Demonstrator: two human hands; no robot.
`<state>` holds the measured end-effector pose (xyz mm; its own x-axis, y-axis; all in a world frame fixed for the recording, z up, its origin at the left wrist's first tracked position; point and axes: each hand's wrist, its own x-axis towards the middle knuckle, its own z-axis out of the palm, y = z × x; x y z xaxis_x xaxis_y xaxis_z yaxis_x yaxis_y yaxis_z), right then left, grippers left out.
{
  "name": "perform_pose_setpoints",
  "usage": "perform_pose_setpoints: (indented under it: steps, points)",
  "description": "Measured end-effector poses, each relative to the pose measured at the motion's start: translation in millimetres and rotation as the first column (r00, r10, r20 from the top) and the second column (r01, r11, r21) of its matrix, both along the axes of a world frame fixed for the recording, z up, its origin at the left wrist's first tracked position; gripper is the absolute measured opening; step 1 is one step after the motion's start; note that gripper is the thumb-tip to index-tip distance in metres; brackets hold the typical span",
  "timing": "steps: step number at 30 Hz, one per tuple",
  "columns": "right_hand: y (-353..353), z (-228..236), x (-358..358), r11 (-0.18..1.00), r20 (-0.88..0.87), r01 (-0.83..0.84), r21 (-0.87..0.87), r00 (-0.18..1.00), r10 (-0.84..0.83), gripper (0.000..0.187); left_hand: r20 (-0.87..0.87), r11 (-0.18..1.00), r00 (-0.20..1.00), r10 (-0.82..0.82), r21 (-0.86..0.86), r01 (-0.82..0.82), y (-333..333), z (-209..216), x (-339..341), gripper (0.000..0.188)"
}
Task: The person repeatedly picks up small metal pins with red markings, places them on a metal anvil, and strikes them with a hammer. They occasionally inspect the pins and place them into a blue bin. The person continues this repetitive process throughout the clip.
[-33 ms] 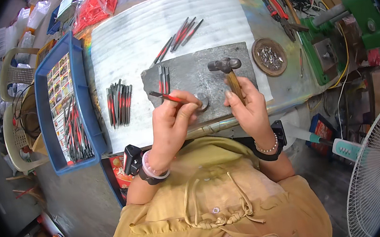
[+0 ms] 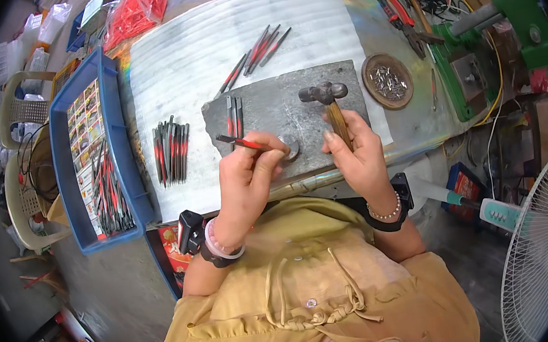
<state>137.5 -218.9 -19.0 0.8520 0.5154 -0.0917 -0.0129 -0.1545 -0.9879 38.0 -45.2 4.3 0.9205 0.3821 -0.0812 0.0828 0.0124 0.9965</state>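
My left hand (image 2: 247, 172) pinches a slim black-and-red rod (image 2: 242, 142) between thumb and fingers, above the near edge of a dark grey stone slab (image 2: 279, 97). Close to those fingertips, a small round metal piece (image 2: 291, 148) rests on the slab. The fingers hide the rod's right end. In my right hand (image 2: 359, 158) is a ball-peen hammer, gripped by its wooden handle (image 2: 338, 123); its metal head (image 2: 324, 92) is over the slab. Two similar black-and-red rods (image 2: 235, 116) lie side by side on the slab's left part.
Under the slab spreads a white foam sheet (image 2: 195, 52), with a rod bundle (image 2: 172, 151) at left and several loose rods (image 2: 266, 48) behind. A blue tray (image 2: 128, 119) holds more rods. Rightward are a bowl of small metal pins (image 2: 388, 81), pliers (image 2: 398, 14) and a green press (image 2: 465, 81).
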Motion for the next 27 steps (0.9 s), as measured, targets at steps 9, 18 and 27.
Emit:
perform_pose_setpoints:
  steps: [9,18,27]
  points:
    - [1.4,4.0,2.1,0.999,0.115,0.0,-0.053,0.993,0.007,0.023,0.04,0.964,0.999,-0.031,0.265,0.019,-2.6,-2.0,4.9,0.004]
    - [1.9,7.7,2.0,0.996,0.142,0.017,-0.083,0.99,-0.005,0.022,0.054,0.918,0.996,-0.068,0.394,0.041,-1.7,-8.3,4.0,0.003]
    - [1.7,6.2,1.4,0.998,0.153,0.024,-0.066,0.988,-0.013,0.023,0.034,0.944,0.998,-0.053,0.328,0.039,-3.3,-4.9,5.1,0.003]
